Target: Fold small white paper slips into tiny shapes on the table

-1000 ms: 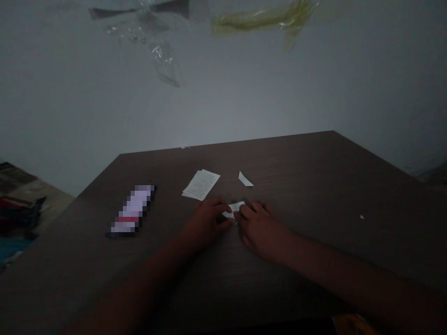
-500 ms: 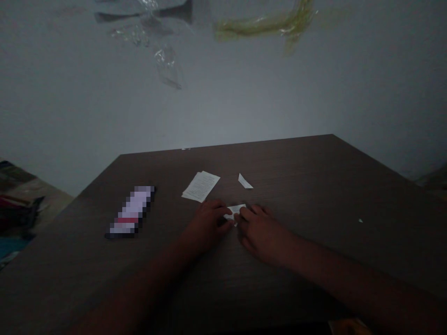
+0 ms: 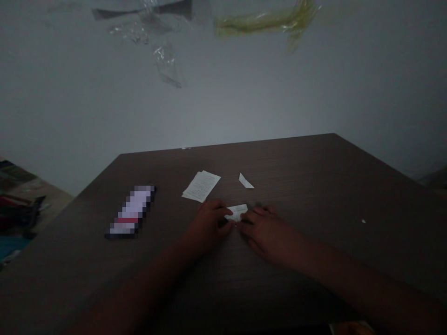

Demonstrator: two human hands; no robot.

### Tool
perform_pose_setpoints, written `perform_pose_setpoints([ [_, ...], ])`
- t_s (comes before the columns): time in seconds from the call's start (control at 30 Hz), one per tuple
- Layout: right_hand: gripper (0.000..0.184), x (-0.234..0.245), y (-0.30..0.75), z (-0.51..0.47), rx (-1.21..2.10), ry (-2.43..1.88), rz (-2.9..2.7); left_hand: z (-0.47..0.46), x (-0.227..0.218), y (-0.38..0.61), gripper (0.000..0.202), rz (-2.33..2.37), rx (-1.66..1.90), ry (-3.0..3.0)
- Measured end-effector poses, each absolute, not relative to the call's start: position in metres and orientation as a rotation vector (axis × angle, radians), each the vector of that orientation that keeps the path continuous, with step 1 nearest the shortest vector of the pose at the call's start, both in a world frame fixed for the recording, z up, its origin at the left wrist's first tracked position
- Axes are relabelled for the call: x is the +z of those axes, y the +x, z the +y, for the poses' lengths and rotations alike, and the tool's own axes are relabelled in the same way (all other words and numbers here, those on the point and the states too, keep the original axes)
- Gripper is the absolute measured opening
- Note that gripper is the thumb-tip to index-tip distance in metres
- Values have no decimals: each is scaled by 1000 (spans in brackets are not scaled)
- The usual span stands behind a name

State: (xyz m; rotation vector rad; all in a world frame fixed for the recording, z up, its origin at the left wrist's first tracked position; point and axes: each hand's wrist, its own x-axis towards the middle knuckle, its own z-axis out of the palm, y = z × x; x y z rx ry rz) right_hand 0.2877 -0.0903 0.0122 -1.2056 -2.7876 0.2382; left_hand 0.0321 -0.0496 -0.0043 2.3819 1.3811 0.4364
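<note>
A small piece of printed white paper (image 3: 237, 212) lies on the brown table between my hands. My left hand (image 3: 210, 225) has its thumb and fingers on the paper's left edge. From the right, my right hand (image 3: 264, 235) presses its fingertips on the paper's right and lower edge. Just beyond my left hand rests a small stack of printed paper sheets (image 3: 201, 186). A folded strip of printed paper (image 3: 246, 181), with slanted ends, lies farther back, past the piece I hold.
A phone (image 3: 131, 211) with a blurred-out screen lies on the left of the table (image 3: 296, 167). There is a tiny white scrap (image 3: 363, 221) on the right. The wall (image 3: 244, 97) behind carries tape and clear plastic.
My right hand has shifted slightly to the right, and more of the paper shows between my hands. My left hand has stayed nearly still.
</note>
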Motion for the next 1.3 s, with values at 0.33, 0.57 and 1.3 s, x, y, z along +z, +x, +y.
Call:
perform_pose_setpoints([
  [0.33, 37, 15, 282, -90, 125, -1250, -2814, -50, 0, 36, 23, 1399, 364, 2406],
  [0.57, 37, 11, 287, -85, 266, -1134, -2740, -57, 7, 40, 26, 1437, 291, 2431],
  [1.3, 51, -5, 295, -68, 310, -990, -2748, -44, 7, 37, 23, 1510, 332, 2289],
])
